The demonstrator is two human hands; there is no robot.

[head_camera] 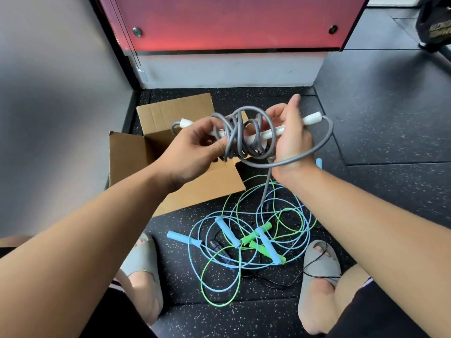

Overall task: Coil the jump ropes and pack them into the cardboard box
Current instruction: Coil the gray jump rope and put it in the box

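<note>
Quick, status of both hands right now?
Left hand: grips the coiled grey rope.
Right hand: grips the rope's white handle.

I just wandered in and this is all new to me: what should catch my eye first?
Dead centre, the left hand and right hand grip a grey jump rope looped around its white handles. Below, blue and green ropes lie tangled on the floor beside an open cardboard box.
</note>
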